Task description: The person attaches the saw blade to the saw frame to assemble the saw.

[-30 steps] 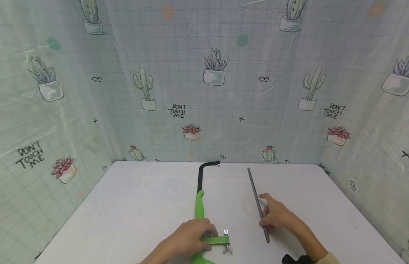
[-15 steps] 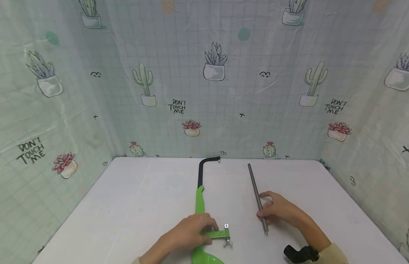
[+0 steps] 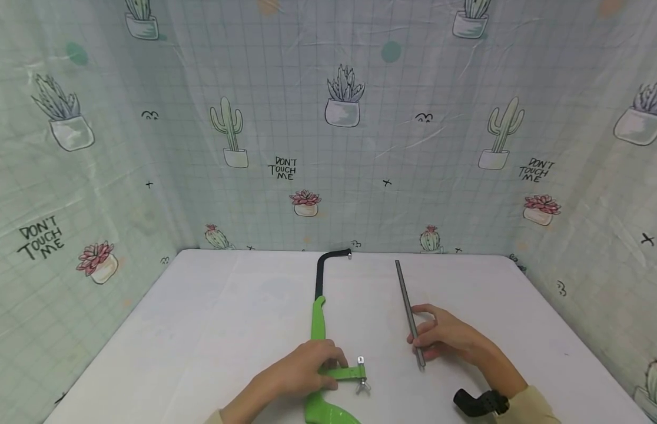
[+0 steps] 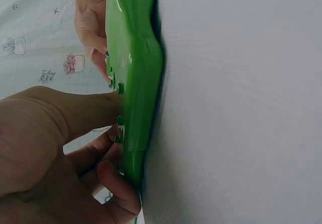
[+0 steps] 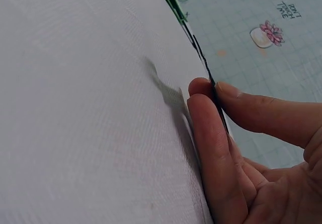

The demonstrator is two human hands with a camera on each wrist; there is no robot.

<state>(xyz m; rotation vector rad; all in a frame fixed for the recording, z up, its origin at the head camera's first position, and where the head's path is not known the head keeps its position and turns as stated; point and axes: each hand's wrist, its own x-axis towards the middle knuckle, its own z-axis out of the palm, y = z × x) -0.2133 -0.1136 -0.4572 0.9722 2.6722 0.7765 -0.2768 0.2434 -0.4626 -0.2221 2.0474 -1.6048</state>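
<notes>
The left hand (image 3: 307, 368) had its fingers and thumb bent round the green saw frame (image 3: 318, 324), which lay lengthwise on the white table (image 3: 228, 312), a little left of the middle. From the frame's far end ran a black bar (image 3: 320, 277), bending right at its tip; at the near end a short green arm (image 3: 347, 373) pointed right, carrying a metal wing nut (image 3: 363, 387). To the right, well apart from the frame, the right hand (image 3: 445, 335) pinched a thin grey strip (image 3: 405, 300) near its near end, thumb against fingers. The strip slanted, its far end further left; whether it touched the table could not be told.
</notes>
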